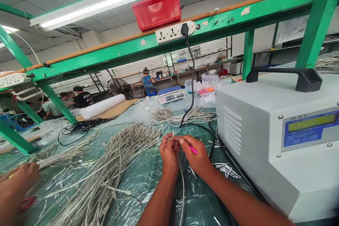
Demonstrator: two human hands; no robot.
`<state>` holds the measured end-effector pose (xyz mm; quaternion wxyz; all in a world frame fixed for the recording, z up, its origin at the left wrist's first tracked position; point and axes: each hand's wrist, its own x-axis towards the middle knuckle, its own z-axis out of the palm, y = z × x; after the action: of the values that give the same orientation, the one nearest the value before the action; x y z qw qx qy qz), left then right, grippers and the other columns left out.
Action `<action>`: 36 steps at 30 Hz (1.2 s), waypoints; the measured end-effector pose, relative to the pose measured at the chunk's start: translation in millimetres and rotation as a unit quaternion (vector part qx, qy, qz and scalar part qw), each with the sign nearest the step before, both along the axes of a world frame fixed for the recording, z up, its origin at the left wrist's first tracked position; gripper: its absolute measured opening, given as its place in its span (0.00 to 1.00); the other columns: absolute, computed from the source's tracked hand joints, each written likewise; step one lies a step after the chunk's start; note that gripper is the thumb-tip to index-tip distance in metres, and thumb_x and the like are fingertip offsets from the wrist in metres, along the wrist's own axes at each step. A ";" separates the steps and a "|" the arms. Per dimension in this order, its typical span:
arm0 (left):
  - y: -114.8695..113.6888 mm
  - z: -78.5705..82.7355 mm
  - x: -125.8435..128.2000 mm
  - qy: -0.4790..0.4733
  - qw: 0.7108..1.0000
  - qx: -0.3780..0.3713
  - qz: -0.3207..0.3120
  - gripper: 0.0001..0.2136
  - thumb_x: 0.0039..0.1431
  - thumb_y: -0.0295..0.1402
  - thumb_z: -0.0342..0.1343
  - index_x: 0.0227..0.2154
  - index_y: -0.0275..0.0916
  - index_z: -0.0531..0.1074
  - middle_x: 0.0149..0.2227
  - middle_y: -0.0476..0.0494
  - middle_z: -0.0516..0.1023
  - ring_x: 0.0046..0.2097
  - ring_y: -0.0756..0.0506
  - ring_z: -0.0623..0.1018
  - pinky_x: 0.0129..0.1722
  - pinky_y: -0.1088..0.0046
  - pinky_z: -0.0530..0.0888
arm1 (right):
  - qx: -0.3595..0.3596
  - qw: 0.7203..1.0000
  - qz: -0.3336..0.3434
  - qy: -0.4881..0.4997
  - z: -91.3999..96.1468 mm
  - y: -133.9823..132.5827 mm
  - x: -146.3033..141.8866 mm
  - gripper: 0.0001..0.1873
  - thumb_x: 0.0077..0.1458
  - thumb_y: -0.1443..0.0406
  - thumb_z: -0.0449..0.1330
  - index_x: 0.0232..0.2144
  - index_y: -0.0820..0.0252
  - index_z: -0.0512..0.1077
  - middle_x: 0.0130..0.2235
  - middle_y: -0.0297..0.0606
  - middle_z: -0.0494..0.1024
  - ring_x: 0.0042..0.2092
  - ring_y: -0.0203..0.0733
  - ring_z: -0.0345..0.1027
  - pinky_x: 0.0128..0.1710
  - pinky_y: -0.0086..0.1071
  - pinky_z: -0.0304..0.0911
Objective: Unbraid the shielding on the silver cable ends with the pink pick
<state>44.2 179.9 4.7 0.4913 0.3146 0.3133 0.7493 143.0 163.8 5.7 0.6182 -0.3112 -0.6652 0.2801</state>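
Observation:
Near the middle of the bench, my left hand (169, 152) pinches the end of a grey cable (182, 190), whose length runs down between my forearms. A short pale tip of it sticks up above my fingers. My right hand (195, 153) is closed around a tool with a pink handle (193, 149), its front end meeting the cable tip at my left fingers. What the tool's working end looks like is hidden by the fingers. To the left of my hands lies a large bundle of cut grey cables (113, 162).
A white machine (246, 141) with a display stands close on the right. Short white scraps (227, 170) lie beside it. Another person's hand (19, 183) is at the far left, near red-handled scissors (26, 203). A black power cord (192, 77) hangs from the green shelf beam (116, 54).

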 end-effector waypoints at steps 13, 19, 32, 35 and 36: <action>-0.6 -2.3 0.1 0.008 1.000 -0.005 0.006 0.14 0.44 0.34 0.64 0.35 0.36 0.69 0.23 0.51 0.74 0.21 0.52 0.70 0.21 0.79 0.62 | 0.007 1.000 -0.002 -0.011 -0.3 0.4 0.4 0.13 0.65 0.63 0.53 0.41 0.56 0.78 0.40 0.38 0.81 0.39 0.40 0.74 0.39 0.31 0.68; -1.5 -3.3 0.0 0.009 1.000 -0.004 0.006 0.16 0.45 0.34 0.64 0.37 0.36 0.68 0.24 0.49 0.76 0.23 0.51 0.73 0.25 0.78 0.67 | 0.011 1.000 -0.006 -0.017 0.2 -0.9 0.1 0.13 0.65 0.64 0.53 0.41 0.56 0.78 0.39 0.38 0.81 0.38 0.40 0.74 0.40 0.31 0.67; -1.9 -3.7 1.0 0.016 1.000 0.012 0.017 0.18 0.47 0.34 0.64 0.41 0.37 0.68 0.23 0.51 0.75 0.24 0.51 0.72 0.25 0.78 0.66 | 0.021 1.000 -0.004 -0.008 -0.9 0.8 -1.9 0.13 0.65 0.64 0.52 0.42 0.55 0.77 0.43 0.39 0.80 0.45 0.42 0.74 0.46 0.34 0.68; -1.1 -4.1 0.9 0.017 1.000 0.013 0.016 0.18 0.47 0.33 0.64 0.40 0.37 0.69 0.24 0.50 0.75 0.24 0.50 0.73 0.24 0.78 0.65 | 0.020 1.000 -0.006 -0.005 -1.2 0.4 -2.0 0.13 0.65 0.63 0.52 0.42 0.55 0.77 0.43 0.39 0.80 0.45 0.43 0.74 0.46 0.35 0.69; -1.0 -4.3 1.0 0.017 1.000 0.013 0.015 0.18 0.47 0.33 0.64 0.41 0.37 0.69 0.24 0.50 0.75 0.25 0.50 0.73 0.25 0.78 0.66 | 0.018 1.000 -0.007 -0.004 -1.5 0.2 -2.3 0.13 0.65 0.63 0.52 0.42 0.55 0.77 0.43 0.39 0.80 0.45 0.43 0.73 0.46 0.35 0.69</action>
<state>45.2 178.9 0.4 0.4705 0.3291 0.3164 0.7552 140.7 164.0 4.2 0.6229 -0.3060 -0.6706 0.2620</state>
